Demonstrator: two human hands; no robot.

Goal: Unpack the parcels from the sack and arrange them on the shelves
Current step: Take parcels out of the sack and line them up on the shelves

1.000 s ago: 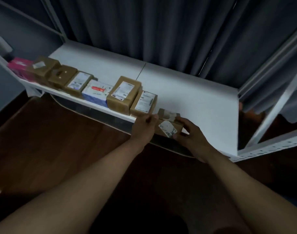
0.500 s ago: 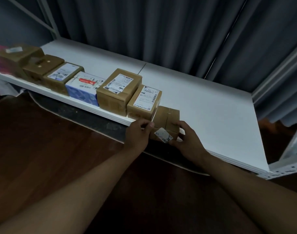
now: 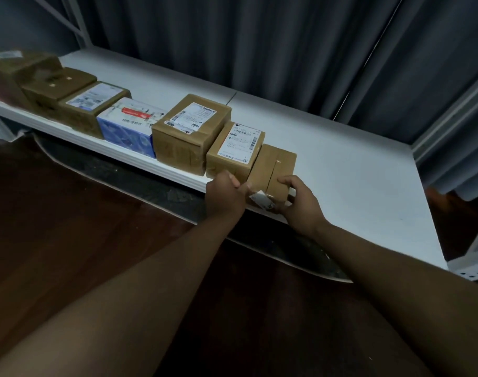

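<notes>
While both hands work at the front edge of the white shelf (image 3: 341, 170), a small brown parcel (image 3: 276, 170) sits at the right end of a row of parcels, touching the labelled brown parcel (image 3: 236, 153) on its left. Left hand (image 3: 225, 195): fingers curled against the small parcel's front left corner; grip closed on that corner. Right hand (image 3: 300, 204): fingers bent over the parcel's front right top edge, thumb low at the front; grip closed on the parcel. A white label (image 3: 261, 200) peels off the parcel's front face between the hands. Row continues leftward: taller brown parcel (image 3: 190, 134), blue-and-white box (image 3: 130, 125), three more brown parcels, blurred at far left. Grey curtain (image 3: 259, 42) hangs behind the shelf. Dark wood floor (image 3: 55, 213) below.
</notes>
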